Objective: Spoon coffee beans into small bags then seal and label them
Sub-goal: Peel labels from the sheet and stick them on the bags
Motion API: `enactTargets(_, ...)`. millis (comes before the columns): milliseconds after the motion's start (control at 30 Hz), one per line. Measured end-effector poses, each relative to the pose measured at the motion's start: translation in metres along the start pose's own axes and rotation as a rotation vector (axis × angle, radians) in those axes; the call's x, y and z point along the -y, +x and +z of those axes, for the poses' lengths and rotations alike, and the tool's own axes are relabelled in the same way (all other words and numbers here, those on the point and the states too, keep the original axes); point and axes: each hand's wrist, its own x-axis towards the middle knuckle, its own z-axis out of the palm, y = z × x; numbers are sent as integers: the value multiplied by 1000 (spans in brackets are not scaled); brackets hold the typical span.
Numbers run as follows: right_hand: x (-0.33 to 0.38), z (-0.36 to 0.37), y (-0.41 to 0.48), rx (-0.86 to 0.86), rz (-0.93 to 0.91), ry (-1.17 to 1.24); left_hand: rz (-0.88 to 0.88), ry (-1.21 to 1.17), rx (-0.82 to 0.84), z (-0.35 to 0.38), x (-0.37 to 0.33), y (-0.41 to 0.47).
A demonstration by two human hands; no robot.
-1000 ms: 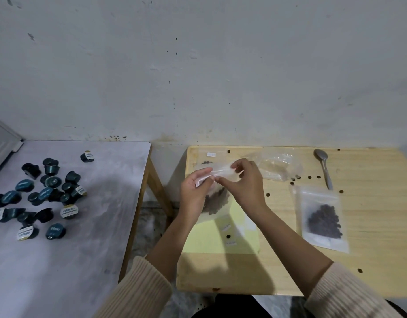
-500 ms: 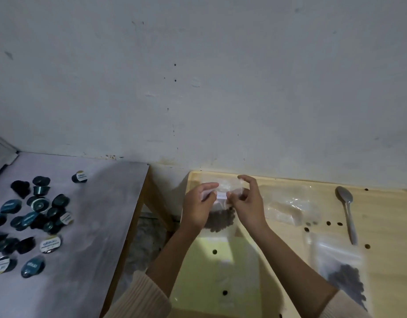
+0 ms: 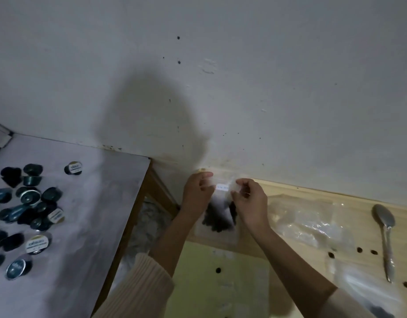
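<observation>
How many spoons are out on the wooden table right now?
1. A single metal spoon lies on the wooden table at the far right, bowl towards the wall, beside crumpled clear plastic. Neither hand holds one, though the table runs out of view.

You are wearing a soft cream sweater with thin ribbed lines on it. Your left sleeve [image 3: 138, 288] is pushed up, so its thick cuff bunches on your forearm. Your right sleeve [image 3: 354, 306] is pushed up too. Both your hands are bare.
</observation>
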Motion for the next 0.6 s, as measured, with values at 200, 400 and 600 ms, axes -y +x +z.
enactTargets(200,-9,7,-8,177,-39,-216,38,353,177,-3,7,-2)
enactTargets(400,4,-10,-21,157,-76,-248,93,386,121,-6,-6,-15)
enactTargets(600,8,-83,-68,-141,-210,-146,330,-11,-55,29,-53,-68)
